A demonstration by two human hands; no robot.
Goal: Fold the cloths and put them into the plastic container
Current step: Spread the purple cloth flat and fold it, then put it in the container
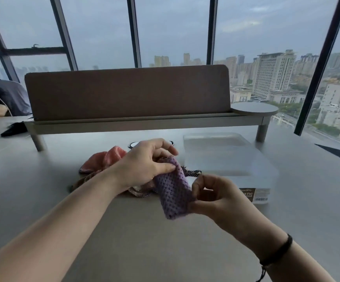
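- Left of centre, a pink cloth (pixel 106 159) and other loose cloths (pixel 136 190) lie in a heap on the table (pixel 43 180), none of them folded yet. The heap lies partly under the working hands, so a dragged corner could pull it out of place or snag the piece being folded.
- At centre, the left hand (pixel 146 163) pinches the upper edge of the purple cloth (pixel 174 192) between thumb and fingers. The weave looks thick and springy, so a loose pinch may let the fold pop open.
- Just right of centre, the right hand (pixel 215 196) grips the cloth's lower right edge with curled fingers. If the two hands pull unevenly, the fold may skew.
- At centre right, the plastic container (pixel 236 165) stands open and seemingly empty, close beside the hands. A careless reach could nudge it, or the cloth could catch its rim and unfold.
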